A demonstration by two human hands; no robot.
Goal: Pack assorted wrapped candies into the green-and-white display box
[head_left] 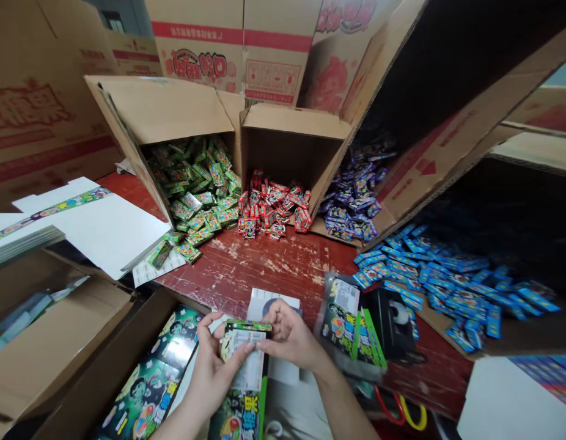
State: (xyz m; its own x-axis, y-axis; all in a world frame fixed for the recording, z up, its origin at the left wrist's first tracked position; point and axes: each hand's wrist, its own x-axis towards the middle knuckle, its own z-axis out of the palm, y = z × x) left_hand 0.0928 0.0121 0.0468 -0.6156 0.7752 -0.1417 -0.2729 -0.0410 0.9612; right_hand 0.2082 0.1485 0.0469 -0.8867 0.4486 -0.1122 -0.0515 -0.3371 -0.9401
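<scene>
Both my hands hold a printed green-and-black display carton [243,366] near the table's front edge. My left hand [213,366] grips its left side, thumb on the face. My right hand [287,335] pinches the top flap of the carton from the right. A white sheet [274,299] lies on the table just behind my hands.
Tipped cardboard boxes spill small packets onto the red table [274,263]: green [195,189], red [271,208], purple [354,195], blue [448,275]. A bagged stack of flat cartons [349,324] and a black tape dispenser [395,327] lie at my right. Flat white card sheets [99,226] lie left. A box of finished cartons [150,379] stands lower left.
</scene>
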